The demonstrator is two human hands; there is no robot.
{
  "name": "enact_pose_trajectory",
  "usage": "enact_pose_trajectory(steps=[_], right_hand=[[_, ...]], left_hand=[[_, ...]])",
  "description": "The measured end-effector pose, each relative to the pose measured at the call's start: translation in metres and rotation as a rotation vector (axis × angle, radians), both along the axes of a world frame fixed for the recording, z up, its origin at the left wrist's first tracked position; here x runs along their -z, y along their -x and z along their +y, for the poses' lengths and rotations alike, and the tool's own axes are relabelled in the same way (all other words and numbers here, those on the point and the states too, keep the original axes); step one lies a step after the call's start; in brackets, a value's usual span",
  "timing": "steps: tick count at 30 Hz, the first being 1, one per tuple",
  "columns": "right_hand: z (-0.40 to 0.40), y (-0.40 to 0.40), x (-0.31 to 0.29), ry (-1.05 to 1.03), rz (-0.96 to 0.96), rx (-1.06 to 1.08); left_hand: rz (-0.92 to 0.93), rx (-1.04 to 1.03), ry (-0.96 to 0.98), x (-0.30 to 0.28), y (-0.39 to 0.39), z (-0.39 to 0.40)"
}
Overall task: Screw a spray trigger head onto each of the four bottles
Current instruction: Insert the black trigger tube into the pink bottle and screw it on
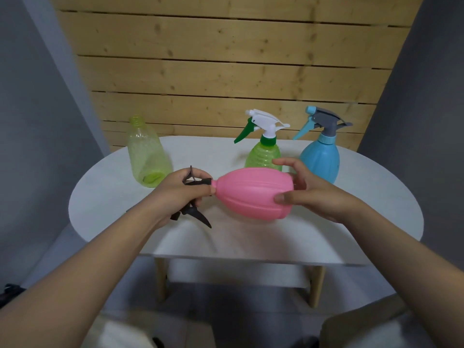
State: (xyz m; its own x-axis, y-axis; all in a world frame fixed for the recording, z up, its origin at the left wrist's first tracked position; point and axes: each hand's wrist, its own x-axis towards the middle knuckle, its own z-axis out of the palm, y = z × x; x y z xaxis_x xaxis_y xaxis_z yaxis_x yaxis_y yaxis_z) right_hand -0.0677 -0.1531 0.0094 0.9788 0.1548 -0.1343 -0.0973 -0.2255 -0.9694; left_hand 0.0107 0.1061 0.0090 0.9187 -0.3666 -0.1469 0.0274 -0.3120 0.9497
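Observation:
A pink bottle (253,193) is held sideways above the white table (364,222), neck pointing left. My right hand (308,189) grips its base end. My left hand (180,194) is closed around a black spray trigger head (194,214) at the bottle's neck; its lever sticks out below my fingers. A pale green bottle (147,153) stands at the back left with an open neck and no head. A green bottle with a white and green trigger head (265,136) stands behind the pink one. A blue bottle with a grey and blue trigger head (321,151) stands at the back right.
A wooden slat wall (226,71) rises right behind the table. Grey walls flank both sides. The table's wooden legs (160,280) show below its front edge, above my lap.

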Motion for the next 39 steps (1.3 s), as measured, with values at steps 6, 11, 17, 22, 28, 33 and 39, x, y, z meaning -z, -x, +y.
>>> enact_pose_trajectory(steps=[6, 11, 17, 22, 28, 33, 39], right_hand=[[-0.001, 0.000, -0.004, -0.121, -0.046, 0.087], [0.003, -0.001, -0.001, -0.098, 0.079, 0.111], [0.011, 0.002, 0.003, -0.098, 0.162, 0.080], [0.006, 0.004, 0.001, -0.152, 0.050, 0.040], [0.004, 0.008, -0.005, 0.036, 0.040, 0.024], [0.004, 0.008, -0.002, 0.055, 0.038, 0.041], [0.003, 0.008, -0.004, 0.011, -0.023, 0.069]], left_hand=[[-0.090, 0.082, 0.076, -0.003, 0.004, 0.002], [-0.187, 0.148, 0.058, -0.008, 0.008, 0.005], [-0.202, 0.133, -0.026, -0.005, 0.008, 0.006], [-0.101, 0.053, -0.010, -0.004, 0.001, 0.007], [-0.101, 0.137, -0.016, -0.003, 0.001, 0.011], [-0.064, 0.128, -0.030, -0.001, 0.000, 0.011], [-0.038, 0.138, 0.017, -0.004, 0.003, 0.010]])
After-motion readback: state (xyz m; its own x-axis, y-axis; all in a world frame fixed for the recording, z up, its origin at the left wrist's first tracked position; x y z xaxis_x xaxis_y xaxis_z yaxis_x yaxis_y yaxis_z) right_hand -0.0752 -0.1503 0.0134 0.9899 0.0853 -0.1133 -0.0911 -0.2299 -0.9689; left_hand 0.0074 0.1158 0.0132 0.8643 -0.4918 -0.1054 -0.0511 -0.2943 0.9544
